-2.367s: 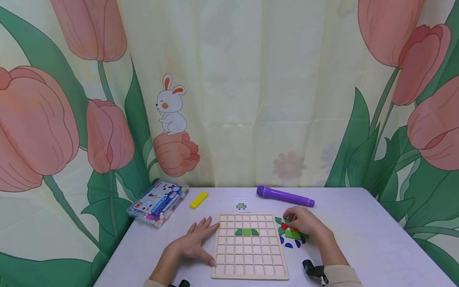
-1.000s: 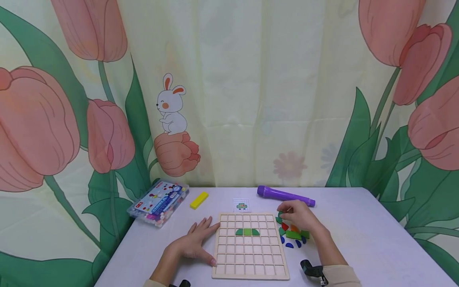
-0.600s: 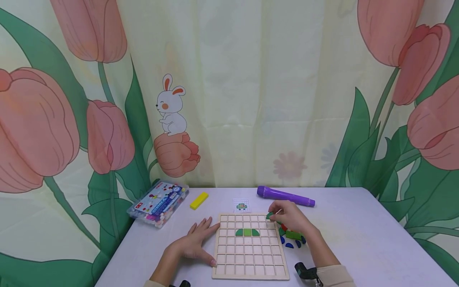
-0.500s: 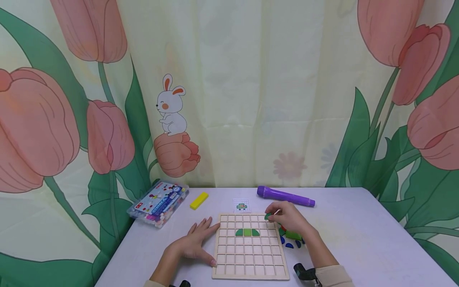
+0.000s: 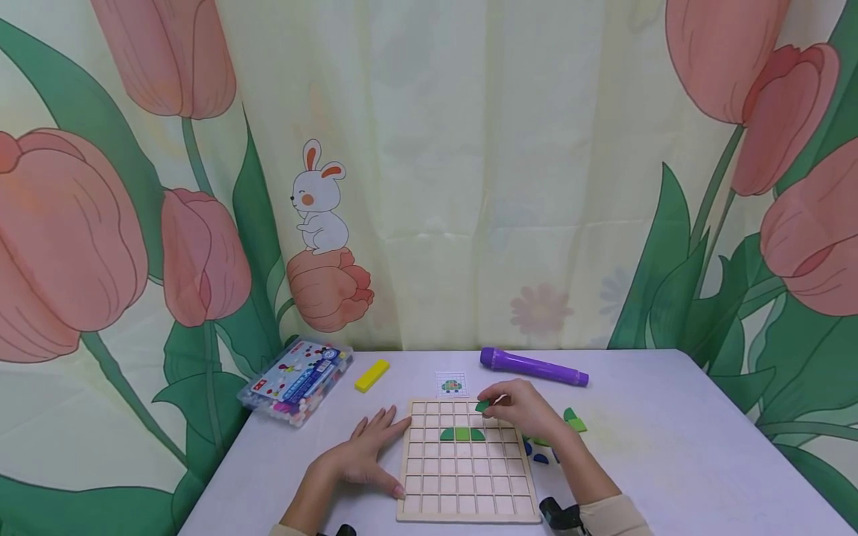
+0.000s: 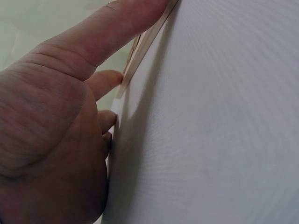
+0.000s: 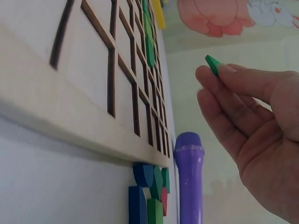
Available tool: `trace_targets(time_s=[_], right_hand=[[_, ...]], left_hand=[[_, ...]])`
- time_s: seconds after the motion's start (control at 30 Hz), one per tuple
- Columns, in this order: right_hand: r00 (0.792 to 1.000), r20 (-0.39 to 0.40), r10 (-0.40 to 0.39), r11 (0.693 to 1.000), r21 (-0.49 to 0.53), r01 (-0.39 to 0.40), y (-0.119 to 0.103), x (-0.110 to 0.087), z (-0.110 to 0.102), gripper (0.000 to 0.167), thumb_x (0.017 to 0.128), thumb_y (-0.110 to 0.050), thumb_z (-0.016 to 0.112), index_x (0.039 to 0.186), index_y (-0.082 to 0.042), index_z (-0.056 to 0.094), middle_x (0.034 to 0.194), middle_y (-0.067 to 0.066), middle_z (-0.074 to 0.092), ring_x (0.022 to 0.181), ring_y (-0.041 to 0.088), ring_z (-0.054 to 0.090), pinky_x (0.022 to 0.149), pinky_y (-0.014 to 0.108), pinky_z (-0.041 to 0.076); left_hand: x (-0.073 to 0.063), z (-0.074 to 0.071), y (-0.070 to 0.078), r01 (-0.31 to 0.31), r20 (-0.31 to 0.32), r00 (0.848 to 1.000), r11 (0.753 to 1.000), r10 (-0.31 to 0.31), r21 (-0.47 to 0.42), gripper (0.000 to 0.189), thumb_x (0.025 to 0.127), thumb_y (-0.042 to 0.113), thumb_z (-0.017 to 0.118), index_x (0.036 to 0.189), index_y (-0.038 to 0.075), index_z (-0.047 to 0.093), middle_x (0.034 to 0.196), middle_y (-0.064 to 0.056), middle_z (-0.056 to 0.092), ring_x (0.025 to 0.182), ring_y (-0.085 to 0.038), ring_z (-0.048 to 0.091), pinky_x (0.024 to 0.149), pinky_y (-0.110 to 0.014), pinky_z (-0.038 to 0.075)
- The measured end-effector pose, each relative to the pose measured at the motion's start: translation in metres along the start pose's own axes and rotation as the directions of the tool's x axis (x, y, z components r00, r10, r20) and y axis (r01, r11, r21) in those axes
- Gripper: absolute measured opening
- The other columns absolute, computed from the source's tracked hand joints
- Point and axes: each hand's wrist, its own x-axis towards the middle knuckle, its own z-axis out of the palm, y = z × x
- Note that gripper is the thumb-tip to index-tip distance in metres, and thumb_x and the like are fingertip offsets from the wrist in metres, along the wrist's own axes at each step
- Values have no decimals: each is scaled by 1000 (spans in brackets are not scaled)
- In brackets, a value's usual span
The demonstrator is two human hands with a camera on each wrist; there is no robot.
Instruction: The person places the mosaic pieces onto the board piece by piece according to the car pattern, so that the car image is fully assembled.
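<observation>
My right hand (image 5: 526, 411) pinches a small dark green piece with a curved edge (image 5: 482, 406) between thumb and index finger, above the upper right part of a wooden grid board (image 5: 467, 518). In the right wrist view that green piece (image 7: 212, 64) stands clear of the board. Spread out at the board's left side, my left hand (image 5: 362, 455) has its fingertips and thumb against the edge. In the board's second row lie a light green square (image 5: 462, 433) and two dark green curved pieces, one on each side of it.
Loose blue, green and red pieces (image 5: 540, 458) lie right of the board, partly behind my right arm. Beyond the board are a small picture card (image 5: 451, 384), a purple microphone-shaped object (image 5: 534, 367), a yellow block (image 5: 372, 374) and a clear plastic box (image 5: 295, 381).
My right hand has picked up the green piece from the loose pile and moved left with it over the board. My left hand has stayed put.
</observation>
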Motion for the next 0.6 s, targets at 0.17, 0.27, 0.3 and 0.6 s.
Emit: trace_targets(time_s=[0.17, 0.27, 0.3, 0.6], right_hand=[[1000, 3, -28, 999, 30, 28, -7, 2, 6, 25, 93, -12, 77, 116, -2, 76, 107, 6, 76, 91, 16, 72, 76, 23, 59], [999, 1, -52, 997, 54, 52, -10, 4, 9, 23, 93, -11, 77, 114, -2, 77, 106, 8, 77, 90, 16, 74, 76, 23, 60], [998, 2, -57, 996, 63, 57, -11, 4, 11, 22, 93, -10, 77, 114, -1, 77, 105, 9, 77, 90, 16, 74, 76, 23, 60], [998, 2, -63, 994, 95, 62, -17, 6, 22, 22, 91, -8, 79, 112, -1, 77, 102, 8, 77, 86, 12, 74, 73, 24, 61]], left_hand=[[0, 0, -1, 1, 0, 1000, 1000, -1, 2, 119, 65, 69, 88, 164, 34, 31, 176, -11, 11, 163, -38, 1, 128, -67, -2], [1, 0, -2, 0, -2, 1000, 1000, 0, 3, 119, 65, 69, 88, 164, 34, 31, 176, -11, 11, 163, -38, 1, 128, -67, -2], [1, 0, -2, 0, -1, 1000, 1000, 0, 3, 119, 65, 69, 88, 164, 34, 31, 176, -12, 11, 163, -38, 1, 128, -67, -2], [2, 2, -2, 9, -6, 1000, 1000, -9, 4, 119, 65, 69, 88, 164, 34, 32, 176, -12, 12, 163, -38, 3, 128, -67, -2]])
